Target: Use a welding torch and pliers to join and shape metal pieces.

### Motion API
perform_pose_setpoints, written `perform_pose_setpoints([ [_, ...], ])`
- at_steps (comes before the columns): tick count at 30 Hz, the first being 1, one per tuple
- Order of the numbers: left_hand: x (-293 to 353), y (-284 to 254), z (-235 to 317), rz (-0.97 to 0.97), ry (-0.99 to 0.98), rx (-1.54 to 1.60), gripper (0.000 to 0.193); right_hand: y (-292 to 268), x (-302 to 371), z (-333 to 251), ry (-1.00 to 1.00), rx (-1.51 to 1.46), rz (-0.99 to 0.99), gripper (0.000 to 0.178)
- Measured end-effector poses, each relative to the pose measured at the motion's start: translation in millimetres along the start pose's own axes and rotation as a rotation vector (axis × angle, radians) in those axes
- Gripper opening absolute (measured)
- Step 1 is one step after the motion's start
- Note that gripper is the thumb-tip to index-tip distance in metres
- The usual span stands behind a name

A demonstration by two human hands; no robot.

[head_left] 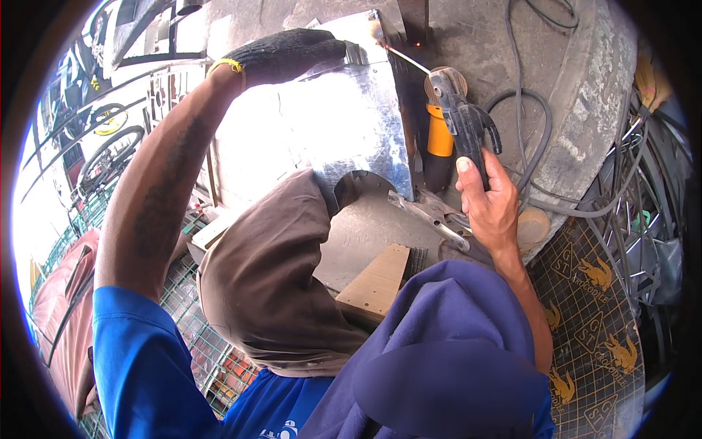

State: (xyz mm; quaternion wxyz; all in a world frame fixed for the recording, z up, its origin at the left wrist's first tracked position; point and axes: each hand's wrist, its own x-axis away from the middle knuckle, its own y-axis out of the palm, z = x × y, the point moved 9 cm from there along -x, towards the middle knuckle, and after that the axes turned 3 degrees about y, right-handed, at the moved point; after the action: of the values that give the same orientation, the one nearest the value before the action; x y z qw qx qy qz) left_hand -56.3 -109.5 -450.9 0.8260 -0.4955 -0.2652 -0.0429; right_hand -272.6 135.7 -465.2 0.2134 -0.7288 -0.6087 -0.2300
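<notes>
My right hand (488, 201) is wrapped round the black handle of a welding electrode holder (464, 121). From its jaws a thin welding rod (408, 60) reaches up and left, and its tip glows orange at the far right corner of a shiny sheet-metal piece (358, 110). My left hand (292, 57), in a black knitted glove, lies over the far part of that piece. Its fingers close on a small grey metal part (355, 53) there. The sheet-metal piece has a round cutout on its near side, and glare washes out its left part.
A yellow-and-black tool with a round disc (439, 132) lies under the holder. Metal locking pliers (435, 219) sit by the cutout. A grey cable (545, 132) loops on the right. A wooden board (376, 278) lies nearer, beside my brown-clad knee (270, 271). Metal scraps (654, 249) stand far right.
</notes>
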Motion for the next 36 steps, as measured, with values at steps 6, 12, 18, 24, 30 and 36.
perform_pose_setpoints([
  [6,-13.1,-1.9,12.3,-0.032,-0.032,0.041,0.032,-5.2,0.4,4.2,0.010,0.024,0.012,0.034],
  [12,0.0,-2.2,7.2,0.037,0.070,-0.067,0.033,-0.8,-1.6,2.4,-0.026,0.045,-0.007,0.034],
  [18,0.3,-0.2,10.1,0.032,0.165,-0.196,0.034,-0.1,0.7,2.7,-0.006,-0.020,-0.002,0.033],
  [24,-15.1,-1.9,12.1,-0.151,-0.192,0.202,0.037,-7.2,0.8,7.6,0.058,-0.006,0.001,0.034],
  [30,-5.7,-1.6,5.5,-0.055,-0.101,0.137,0.039,-2.5,-0.8,7.3,0.010,-0.013,-0.016,0.034],
  [36,-6.2,-13.7,15.6,-0.029,-0.087,0.134,0.034,-3.0,-0.2,2.9,-0.014,0.016,0.015,0.033],
])
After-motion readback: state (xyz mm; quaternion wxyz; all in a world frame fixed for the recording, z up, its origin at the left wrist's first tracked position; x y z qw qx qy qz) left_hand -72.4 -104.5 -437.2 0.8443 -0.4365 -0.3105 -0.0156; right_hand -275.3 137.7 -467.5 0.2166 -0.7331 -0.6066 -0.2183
